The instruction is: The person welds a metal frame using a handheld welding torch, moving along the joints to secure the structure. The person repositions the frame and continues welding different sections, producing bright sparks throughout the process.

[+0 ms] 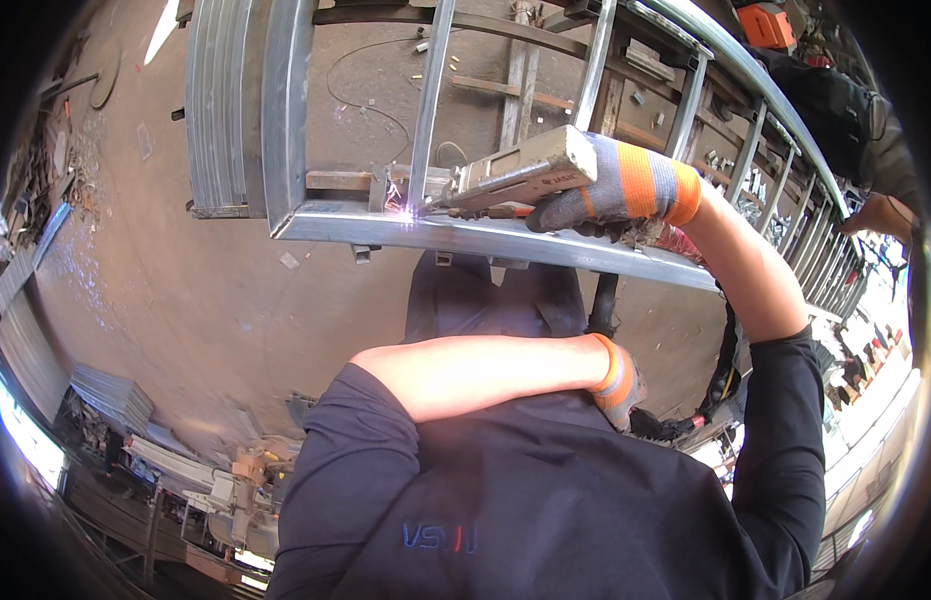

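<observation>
My right hand [626, 185], in a grey glove with orange stripes, is wrapped round a boxy grey handheld welder [521, 172]. Its thin tip points left and meets a bright arc with sparks. The arc glows where an upright bar [431, 105] joins the bottom rail of a galvanized steel frame [351, 228]. Across my body reaches my left arm. My left hand [618, 385], gloved alike, rests by the right side of my waist; its fingers are mostly hidden, so their grip cannot be made out.
Stacked metal channels [224, 105] stand left of the frame. Beneath it lie square tubes, a thin cable [333, 75] and small offcuts. At right, another person's hand [879, 217] is near the frame's far end. Scrap and sheet stacks [111, 395] line the left side.
</observation>
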{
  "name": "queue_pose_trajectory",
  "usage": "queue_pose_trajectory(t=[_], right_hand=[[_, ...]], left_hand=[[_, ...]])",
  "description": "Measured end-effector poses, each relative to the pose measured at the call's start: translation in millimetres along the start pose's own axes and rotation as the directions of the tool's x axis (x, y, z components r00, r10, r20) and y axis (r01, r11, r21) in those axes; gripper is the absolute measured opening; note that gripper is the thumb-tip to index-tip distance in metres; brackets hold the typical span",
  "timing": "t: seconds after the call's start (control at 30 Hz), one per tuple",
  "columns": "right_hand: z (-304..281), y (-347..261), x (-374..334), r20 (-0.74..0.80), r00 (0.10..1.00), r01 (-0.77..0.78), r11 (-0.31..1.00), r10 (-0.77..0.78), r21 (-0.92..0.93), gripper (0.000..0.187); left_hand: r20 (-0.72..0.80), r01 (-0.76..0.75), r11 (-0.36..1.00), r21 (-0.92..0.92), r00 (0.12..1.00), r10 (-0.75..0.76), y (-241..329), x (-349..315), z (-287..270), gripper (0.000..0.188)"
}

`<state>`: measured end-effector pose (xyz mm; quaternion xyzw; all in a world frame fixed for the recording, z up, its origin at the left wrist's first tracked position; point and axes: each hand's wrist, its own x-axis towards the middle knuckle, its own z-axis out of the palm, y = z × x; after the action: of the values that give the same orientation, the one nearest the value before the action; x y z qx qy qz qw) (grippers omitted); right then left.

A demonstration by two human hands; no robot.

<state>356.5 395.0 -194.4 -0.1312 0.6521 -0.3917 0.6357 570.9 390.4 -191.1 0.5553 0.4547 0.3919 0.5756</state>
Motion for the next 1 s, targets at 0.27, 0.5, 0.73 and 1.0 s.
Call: queue_pose_trajectory(t=[0.27,0.5,0.73,1.0], right_hand=[[1.2,-0.4,0.9,0.005,0.998,0.06,0.998,-0.06,0.002,0.047],[0.6,-2.7,-1.2,-0.004,0.998,0.059,0.998,-0.059,0.001,0.046],[-3.9,-20.0,-7.2,0.04,0.996,-0.083,0.996,0.082,0.021,0.043],[-5.0,-21.5,-10.0,0.051,0.991,-0.125,0.991,0.122,0.053,0.043]], left_hand=[[0.01,-0.027,1.0,-0.001,1.0,0.027,-0.5,-2.6,-1.0,0.049],[0.041,-0.025,1.0,-0.005,0.999,0.025,0.8,-4.3,-6.1,0.048],[0.036,-0.044,0.998,-0.042,0.998,0.045,-1.2,-1.1,-5.8,0.045],[0.058,-0.064,0.997,-0.05,0.996,0.067,-1.8,-2.6,-10.3,0.056]])
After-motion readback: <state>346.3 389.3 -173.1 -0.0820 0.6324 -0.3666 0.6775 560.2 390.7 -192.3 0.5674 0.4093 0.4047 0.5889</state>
